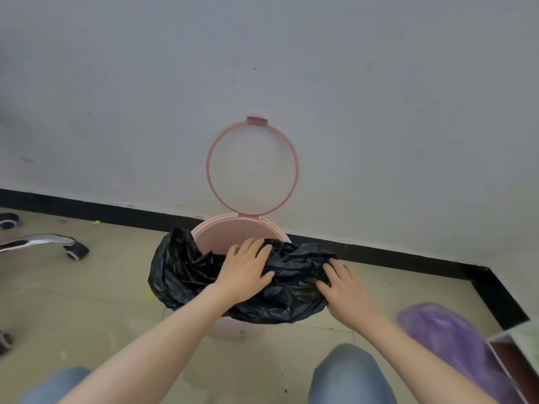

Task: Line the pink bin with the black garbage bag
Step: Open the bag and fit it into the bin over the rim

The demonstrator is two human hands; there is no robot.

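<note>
The pink bin stands on the floor against the wall, its pink ring lid flipped up against the wall. The black garbage bag is draped over the bin's near and left rim, bunched and crumpled across the opening. My left hand lies flat on the bag over the middle of the opening, fingers spread. At the bag's right side, my right hand has its fingertips tucked into the folds. The far inner wall of the bin shows bare pink.
A chrome chair leg with a caster lies at the left. A purple bag sits at the lower right beside a furniture corner. A black skirting board runs along the wall. My knees are below.
</note>
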